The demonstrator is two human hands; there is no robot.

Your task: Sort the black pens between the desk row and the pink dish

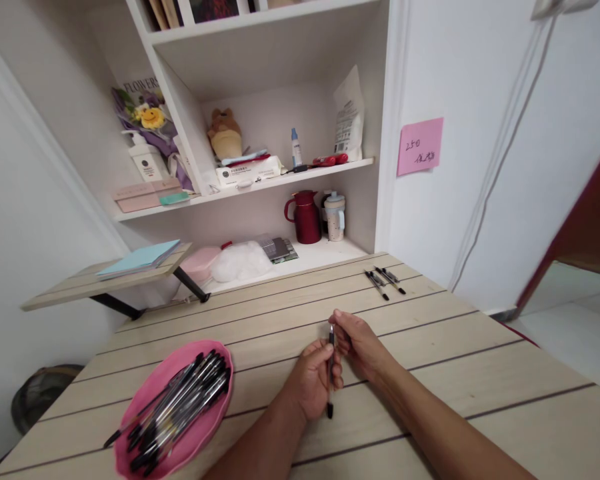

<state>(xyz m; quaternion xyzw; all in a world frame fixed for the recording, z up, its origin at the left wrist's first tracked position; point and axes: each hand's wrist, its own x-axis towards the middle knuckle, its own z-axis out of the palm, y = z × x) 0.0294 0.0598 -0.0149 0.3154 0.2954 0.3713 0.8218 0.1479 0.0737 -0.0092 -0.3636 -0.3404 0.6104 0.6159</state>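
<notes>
Both hands meet over the middle of the wooden table (pixel 430 347) around one black pen (pixel 330 373) held upright. My left hand (pixel 313 383) is wrapped round the pen's barrel. My right hand (pixel 360 343) pinches the pen's top end with its fingertips. A pink plate (pixel 180 443) with several black pens lies at the front left. Three more pens (pixel 384 279) lie side by side at the table's far edge.
White shelves (pixel 260 183) behind the table hold a red jug (pixel 305 217), a cup, a soft toy, bottles and a bag. A small side desk (pixel 105 277) with blue paper stands at the left. A pink note (pixel 420 147) hangs on the wall.
</notes>
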